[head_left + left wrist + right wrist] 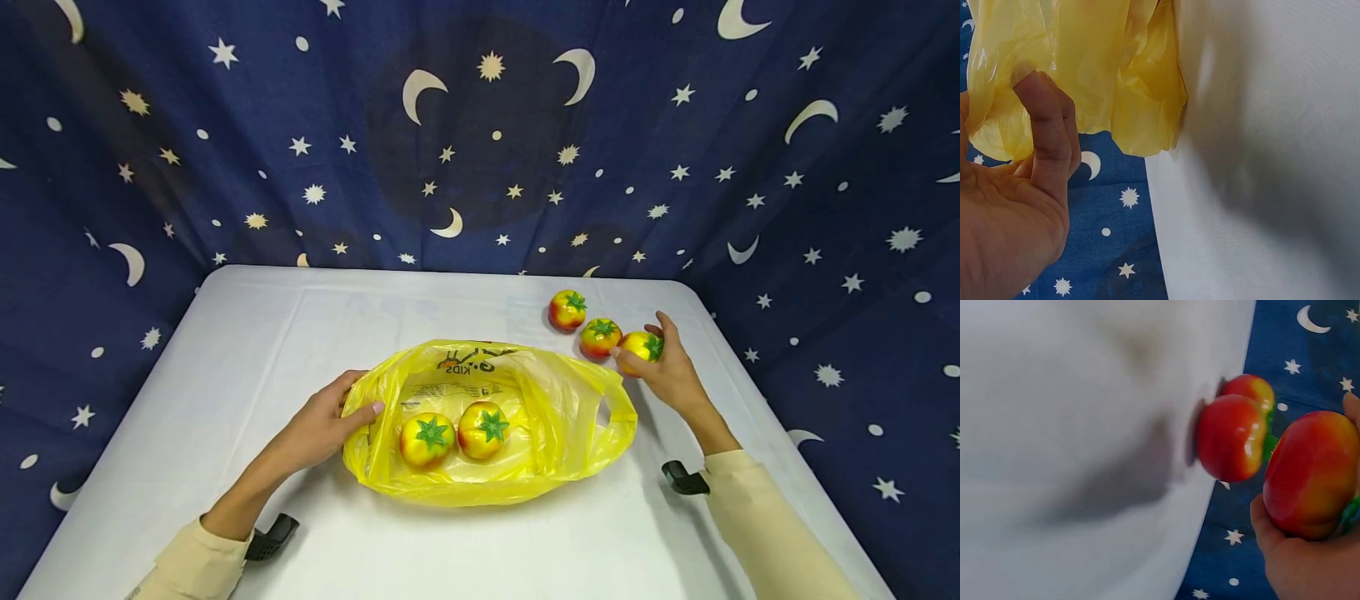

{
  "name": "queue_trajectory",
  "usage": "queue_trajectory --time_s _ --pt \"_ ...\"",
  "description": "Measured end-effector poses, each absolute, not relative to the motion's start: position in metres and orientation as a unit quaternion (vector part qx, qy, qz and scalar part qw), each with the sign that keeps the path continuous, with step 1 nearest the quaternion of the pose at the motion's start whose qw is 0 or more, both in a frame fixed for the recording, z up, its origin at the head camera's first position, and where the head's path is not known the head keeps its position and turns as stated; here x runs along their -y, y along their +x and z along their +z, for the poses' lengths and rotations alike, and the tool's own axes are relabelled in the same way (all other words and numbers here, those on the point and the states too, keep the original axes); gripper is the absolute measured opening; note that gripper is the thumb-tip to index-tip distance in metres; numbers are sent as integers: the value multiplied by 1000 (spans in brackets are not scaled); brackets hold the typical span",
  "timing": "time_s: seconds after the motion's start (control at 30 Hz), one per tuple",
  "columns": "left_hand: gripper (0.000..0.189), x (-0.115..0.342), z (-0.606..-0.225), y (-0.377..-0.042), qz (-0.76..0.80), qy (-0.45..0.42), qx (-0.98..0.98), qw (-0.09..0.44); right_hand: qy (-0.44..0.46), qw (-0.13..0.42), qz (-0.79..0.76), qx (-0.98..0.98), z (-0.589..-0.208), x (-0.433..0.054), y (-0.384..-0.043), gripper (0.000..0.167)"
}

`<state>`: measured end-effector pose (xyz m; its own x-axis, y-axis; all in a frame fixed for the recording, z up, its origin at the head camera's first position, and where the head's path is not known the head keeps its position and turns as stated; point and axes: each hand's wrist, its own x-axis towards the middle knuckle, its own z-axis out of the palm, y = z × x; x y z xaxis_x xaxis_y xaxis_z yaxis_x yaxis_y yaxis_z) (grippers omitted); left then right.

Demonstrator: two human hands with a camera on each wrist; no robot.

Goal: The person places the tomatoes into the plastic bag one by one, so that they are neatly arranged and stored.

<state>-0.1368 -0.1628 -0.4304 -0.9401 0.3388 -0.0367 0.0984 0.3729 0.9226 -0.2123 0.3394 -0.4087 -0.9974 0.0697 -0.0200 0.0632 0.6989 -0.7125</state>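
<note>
A yellow plastic bag lies with its mouth spread wide, and its side also shows in the left wrist view. Inside it sit two yellow-red toy tomatoes with green star-shaped tops, a left one and a right one. My left hand pinches the bag's left rim, thumb inside and fingers outside. Off the bag's right end, my right hand holds another toy tomato between thumb and fingers, raised off the table in the right wrist view.
Two more toy tomatoes, a nearer one and a farther one, rest on the white table behind the bag's right side. A dark blue curtain with moons and stars hangs around the table's back and sides.
</note>
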Motion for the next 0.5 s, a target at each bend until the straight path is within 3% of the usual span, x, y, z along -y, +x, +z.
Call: queue_trajectory --time_s 0.23,0.5 --pt "54 164 -429 -137 547 130 -820 110 -14 48 351 935 -389 -336 -210 86" --pt "55 163 -429 -137 547 132 -819 115 43 79 373 923 -364 -316 -206 70"
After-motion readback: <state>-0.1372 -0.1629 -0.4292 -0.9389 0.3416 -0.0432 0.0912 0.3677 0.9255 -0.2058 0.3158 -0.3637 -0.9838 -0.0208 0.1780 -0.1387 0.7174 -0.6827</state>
